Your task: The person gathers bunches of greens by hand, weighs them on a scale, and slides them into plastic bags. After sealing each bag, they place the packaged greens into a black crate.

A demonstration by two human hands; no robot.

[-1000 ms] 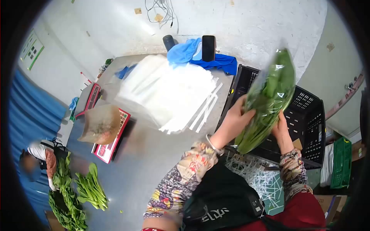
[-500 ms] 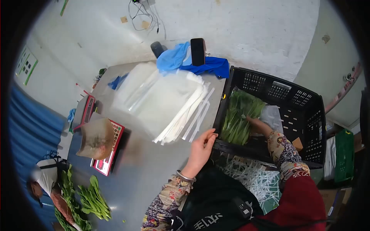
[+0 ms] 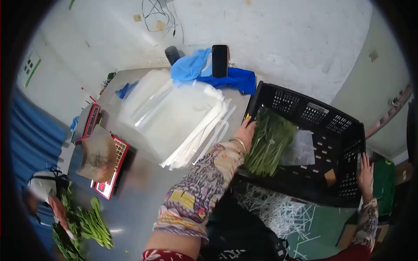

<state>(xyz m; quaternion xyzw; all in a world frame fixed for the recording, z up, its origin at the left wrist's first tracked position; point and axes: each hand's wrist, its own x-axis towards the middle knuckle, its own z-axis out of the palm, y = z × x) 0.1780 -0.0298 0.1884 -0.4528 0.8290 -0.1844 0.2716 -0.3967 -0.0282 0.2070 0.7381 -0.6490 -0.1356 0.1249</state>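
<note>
A black plastic crate sits at the right end of the table. Inside it lies a clear bag of leafy green vegetables, beside a flat clear plastic bag and a small brown piece. My left hand grips the crate's left rim, its fingers bent over the edge near a yellow spot. Against the outside of the crate's right wall, my right hand rests with its fingers stretched out and apart.
A stack of clear plastic bags lies on the metal table. Left of it are a red scale with a curved container and loose greens. A phone stands on blue cloth. Another person is at far left.
My right hand has left the bagged greens and moved to the crate's right outer side. My left hand has shifted up onto the left rim. The crate appears slightly turned and lower in view.
</note>
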